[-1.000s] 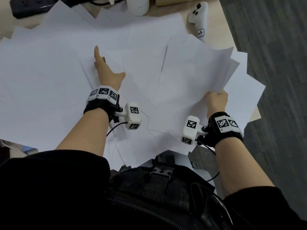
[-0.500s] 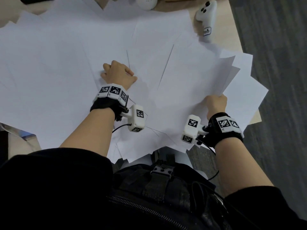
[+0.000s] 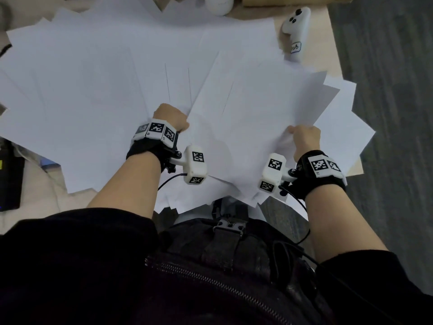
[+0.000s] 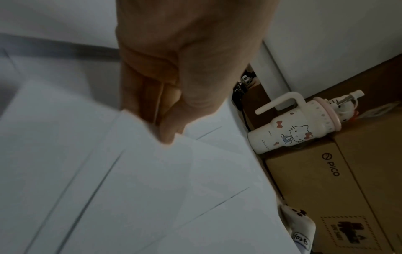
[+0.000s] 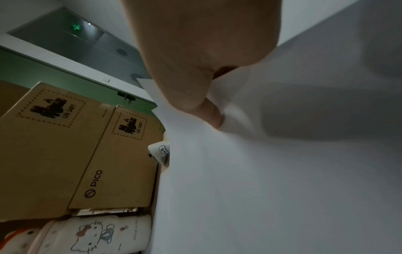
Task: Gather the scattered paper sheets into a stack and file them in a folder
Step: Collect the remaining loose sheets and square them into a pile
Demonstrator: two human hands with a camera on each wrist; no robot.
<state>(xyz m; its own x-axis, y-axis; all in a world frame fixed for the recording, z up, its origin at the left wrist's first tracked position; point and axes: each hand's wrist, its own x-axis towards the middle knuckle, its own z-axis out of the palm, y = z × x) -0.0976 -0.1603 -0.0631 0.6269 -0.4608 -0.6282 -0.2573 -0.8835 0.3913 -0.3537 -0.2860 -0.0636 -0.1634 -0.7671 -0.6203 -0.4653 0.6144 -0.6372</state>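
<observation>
Many white paper sheets (image 3: 89, 80) lie scattered and overlapping across the desk. My left hand (image 3: 173, 115) is curled at the middle of the spread; in the left wrist view its thumb and fingers (image 4: 168, 135) pinch the corner of a sheet (image 4: 165, 171). My right hand (image 3: 302, 137) grips the near edge of a fanned bunch of sheets (image 3: 262, 99) at the desk's right side; the thumb (image 5: 214, 118) presses on top of the bunch (image 5: 272, 171). A blue edge (image 3: 48, 161) peeks out under the sheets at the left; I cannot tell what it is.
A white controller (image 3: 295, 31) lies at the back right corner, a white cartoon mug (image 4: 289, 130) and cardboard boxes (image 4: 326, 189) behind the papers. A black device (image 3: 9, 179) sits at the left edge. Sheets overhang the desk's right edge above grey floor (image 3: 393, 113).
My left hand went from lying flat with a finger stretched out to curled on a sheet, and drew back toward me and rightward. The right hand kept its hold on the bunch.
</observation>
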